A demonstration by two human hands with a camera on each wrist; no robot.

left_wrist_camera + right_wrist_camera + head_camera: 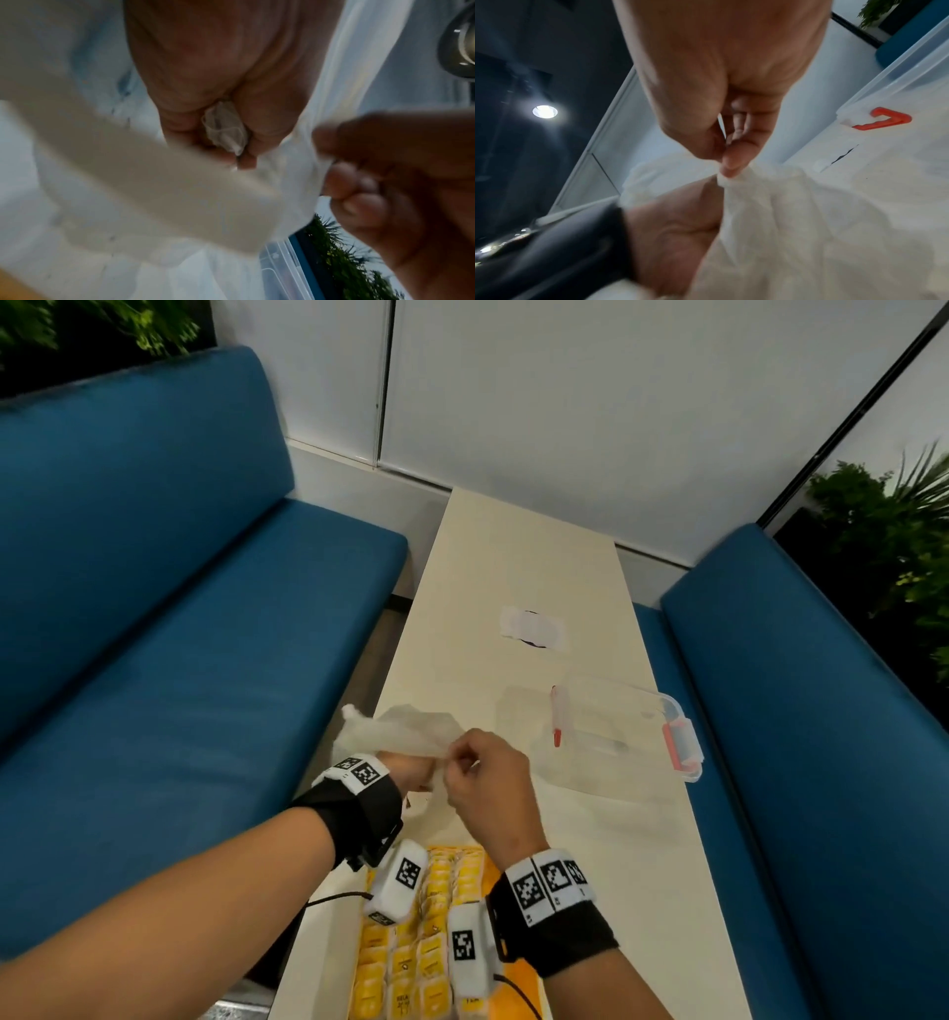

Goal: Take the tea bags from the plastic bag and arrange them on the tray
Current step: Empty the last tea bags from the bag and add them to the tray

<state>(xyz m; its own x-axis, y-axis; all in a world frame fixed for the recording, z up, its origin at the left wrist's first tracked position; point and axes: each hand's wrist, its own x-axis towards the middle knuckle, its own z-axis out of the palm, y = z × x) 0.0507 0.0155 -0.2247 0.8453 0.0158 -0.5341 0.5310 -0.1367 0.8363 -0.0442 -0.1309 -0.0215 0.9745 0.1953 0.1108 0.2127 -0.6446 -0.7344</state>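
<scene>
Head view: yellow tea bags lay in rows on the tray, print unreadable. Beyond, above the tabletop, left hand gripped and right hand pinched the bag: thin, limp, likely slippery; best gathered at an edge.

I see bare table beyond the clear box | box blocks right | blue benches flank both sides
</scene>
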